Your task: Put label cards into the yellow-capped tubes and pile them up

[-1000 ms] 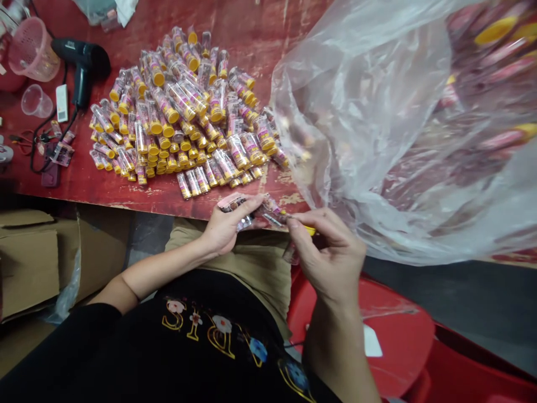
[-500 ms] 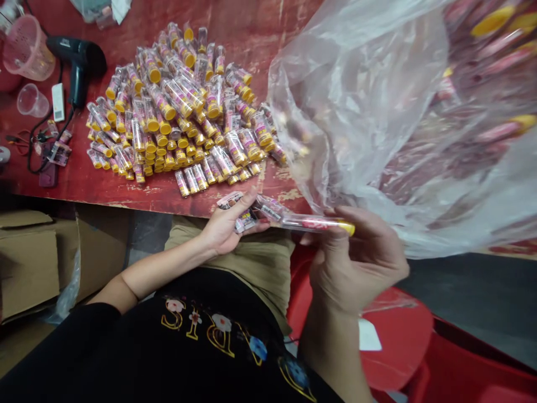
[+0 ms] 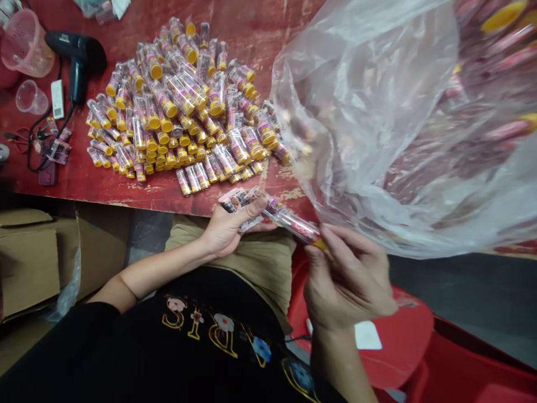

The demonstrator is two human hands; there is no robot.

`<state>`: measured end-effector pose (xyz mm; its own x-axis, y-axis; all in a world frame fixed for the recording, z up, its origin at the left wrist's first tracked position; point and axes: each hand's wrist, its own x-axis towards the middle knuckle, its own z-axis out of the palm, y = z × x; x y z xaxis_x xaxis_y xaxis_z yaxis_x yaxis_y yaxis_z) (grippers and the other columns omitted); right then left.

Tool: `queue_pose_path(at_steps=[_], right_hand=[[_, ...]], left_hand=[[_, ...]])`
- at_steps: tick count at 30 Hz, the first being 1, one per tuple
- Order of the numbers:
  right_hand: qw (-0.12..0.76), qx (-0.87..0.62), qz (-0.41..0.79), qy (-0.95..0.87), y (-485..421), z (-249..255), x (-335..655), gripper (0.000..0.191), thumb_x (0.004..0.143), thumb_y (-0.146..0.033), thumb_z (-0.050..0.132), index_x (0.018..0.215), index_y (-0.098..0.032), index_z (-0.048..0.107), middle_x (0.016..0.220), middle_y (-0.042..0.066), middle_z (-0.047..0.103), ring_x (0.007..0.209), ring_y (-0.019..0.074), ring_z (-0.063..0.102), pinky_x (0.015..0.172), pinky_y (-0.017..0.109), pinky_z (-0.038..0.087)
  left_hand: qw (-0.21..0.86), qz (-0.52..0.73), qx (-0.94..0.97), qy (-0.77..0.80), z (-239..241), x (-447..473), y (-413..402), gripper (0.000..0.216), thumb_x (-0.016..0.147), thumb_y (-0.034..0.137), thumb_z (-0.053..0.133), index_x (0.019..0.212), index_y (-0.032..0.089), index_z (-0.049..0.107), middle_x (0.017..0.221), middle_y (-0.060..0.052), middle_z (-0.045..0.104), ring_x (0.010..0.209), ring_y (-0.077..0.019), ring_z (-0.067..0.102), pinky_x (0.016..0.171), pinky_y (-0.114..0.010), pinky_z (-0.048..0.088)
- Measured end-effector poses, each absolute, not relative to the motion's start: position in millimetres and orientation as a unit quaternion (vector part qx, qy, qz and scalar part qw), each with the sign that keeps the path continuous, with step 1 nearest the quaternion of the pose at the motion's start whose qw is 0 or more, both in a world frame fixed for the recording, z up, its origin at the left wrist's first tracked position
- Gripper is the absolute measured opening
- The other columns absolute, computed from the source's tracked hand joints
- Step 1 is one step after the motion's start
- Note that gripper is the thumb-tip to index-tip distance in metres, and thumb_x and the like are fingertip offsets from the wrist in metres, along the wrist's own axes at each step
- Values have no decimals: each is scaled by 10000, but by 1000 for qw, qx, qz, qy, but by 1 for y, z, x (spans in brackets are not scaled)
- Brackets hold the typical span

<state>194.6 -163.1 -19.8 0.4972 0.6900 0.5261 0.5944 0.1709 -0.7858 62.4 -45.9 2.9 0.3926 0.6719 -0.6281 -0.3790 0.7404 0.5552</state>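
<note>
Pinching the tube, the right hand has angled it toward the sleeve the left hand grips, seemingly aligning both.

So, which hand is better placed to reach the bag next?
Probably the right hand: it is nearer the bag, though it holds a tube by its yellow end. The left hand is farther away and grips wrappers.

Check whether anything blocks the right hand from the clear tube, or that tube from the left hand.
Nothing visible blocks the right hand: it pinches the clear tube at its yellow end. Between tube and left hand I see only the printed film that hand holds; the plastic bag lies to the side.
</note>
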Motion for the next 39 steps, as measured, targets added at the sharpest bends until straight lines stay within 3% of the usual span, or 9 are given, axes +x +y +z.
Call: queue_pose_path(at_steps=[3,7,12,14,18,21,25,35,39], right_hand=[[572,-632,104,-512,-166,-21,192,567,905,-46,696,1384,-351,699,1256,73,752,1084,248,735,919,420,602],[581,-626,127,-503,-168,-23,189,562,872,-25,721,1317,-370,739,1122,43,771,980,204,742,838,362,619],[573,-637,167,-488,-158,-28,183,593,895,-81,716,1415,-361,668,1332,81,690,1143,229,705,907,388,628],[583,-637,138,-485,-150,-28,180,538,896,-65,713,1346,-360,720,1237,62,732,1111,213,714,937,389,618],[607,-640,102,-460,-139,-26,176,442,878,-66,749,1230,-331,785,1057,35,772,948,173,735,846,337,619],[602,-646,104,-458,-135,-26,175,363,890,-102,749,1192,-296,800,1046,45,772,935,176,739,827,338,620],[596,-650,105,-460,-129,-29,177,335,895,-142,757,1186,-301,803,1028,41,769,919,174,736,809,332,618],[598,-637,113,-472,-115,-32,178,362,894,-161,760,1206,-340,799,1010,33,767,895,173,717,808,334,599],[614,-636,134,-448,-99,-40,177,295,907,-182,751,1165,-309,815,988,38,761,893,173,715,795,333,587]], left_hand=[[812,333,168,448,-1,64,-44,519,562,349,1011,927,138,709,890,-12,736,799,-153,701,823,-371,635],[817,315,176,449,-2,66,-46,561,540,381,1016,951,147,715,899,-21,751,792,-156,704,785,-344,620],[832,311,183,422,4,70,-57,561,513,358,1029,904,148,687,851,3,736,751,-133,700,795,-330,624],[837,304,189,414,5,71,-61,567,517,366,1027,911,146,684,849,0,731,761,-147,709,781,-333,629],[828,309,188,428,3,69,-62,633,524,358,1024,1027,167,691,912,12,728,820,-157,719,833,-373,640],[821,318,194,432,3,68,-59,720,531,336,1023,1150,196,685,920,30,723,796,-131,703,838,-368,641],[818,329,203,425,2,68,-52,650,557,358,1012,1101,182,702,902,20,727,772,-123,699,821,-343,641],[806,347,201,437,-5,67,-40,741,576,344,1003,1232,208,685,1047,-43,783,953,-217,765,853,-371,653],[799,358,183,448,-4,63,-34,659,656,309,970,1243,202,689,1116,-64,787,1041,-244,765,901,-387,645]])
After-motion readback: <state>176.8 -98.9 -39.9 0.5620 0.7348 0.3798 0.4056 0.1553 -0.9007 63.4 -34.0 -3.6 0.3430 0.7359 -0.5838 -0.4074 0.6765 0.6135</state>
